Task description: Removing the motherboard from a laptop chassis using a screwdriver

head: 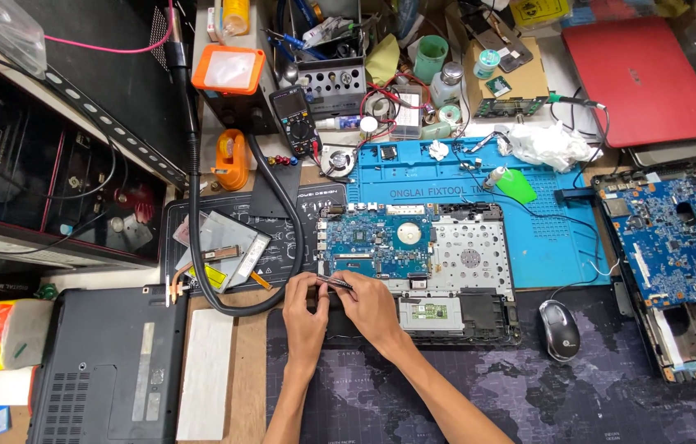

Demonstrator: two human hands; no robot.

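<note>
Both hands, left hand (305, 306) and right hand (367, 302), pinch a thin, stiff strip (333, 282) by its ends (probably light and easy to bend) over the open laptop (479, 271).

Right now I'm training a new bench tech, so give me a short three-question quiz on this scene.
1. True or false: both hands, left hand and right hand, hold the thin dark part.
2. What lies right of the opened laptop? A) mouse B) a mug
3. What colour is the closed laptop at top right?

Key: 1 true; 2 A; 3 red.
</note>
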